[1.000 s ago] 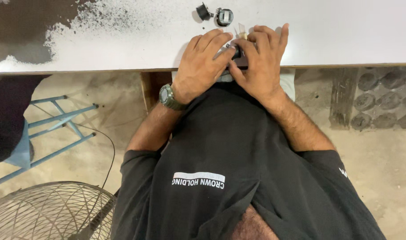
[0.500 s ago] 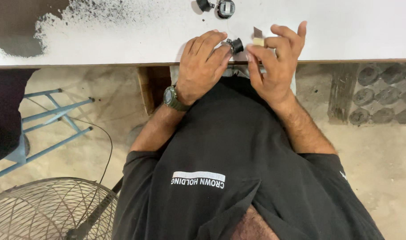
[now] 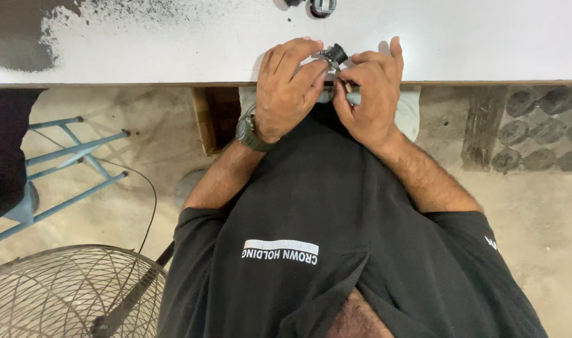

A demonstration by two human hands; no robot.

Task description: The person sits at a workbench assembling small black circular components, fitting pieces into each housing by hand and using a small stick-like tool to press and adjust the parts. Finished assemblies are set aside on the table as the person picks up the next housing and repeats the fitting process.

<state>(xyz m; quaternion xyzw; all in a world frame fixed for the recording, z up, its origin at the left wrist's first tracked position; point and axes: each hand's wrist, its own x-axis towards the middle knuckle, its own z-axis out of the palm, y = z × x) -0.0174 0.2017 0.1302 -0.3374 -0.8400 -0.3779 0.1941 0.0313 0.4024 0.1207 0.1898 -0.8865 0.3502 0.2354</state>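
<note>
Both of my hands meet at the front edge of a white table. My left hand, with a dark wristwatch on its wrist, pinches a small black and silver part between fingertips. My right hand closes its fingers on the same part from the right and also grips a thin stick-like piece. The part's lower side is hidden by my fingers. My black shirt fills the lower frame.
Small black parts lie at the table's far edge. Dark powder stains the table's left corner. A blue metal frame and a wire fan guard stand on the floor at left. A wooden table leg is below.
My hands have shifted slightly on the small part, my right fingers curling in closer over it. The view has drifted a little, so the table sits higher in frame.
</note>
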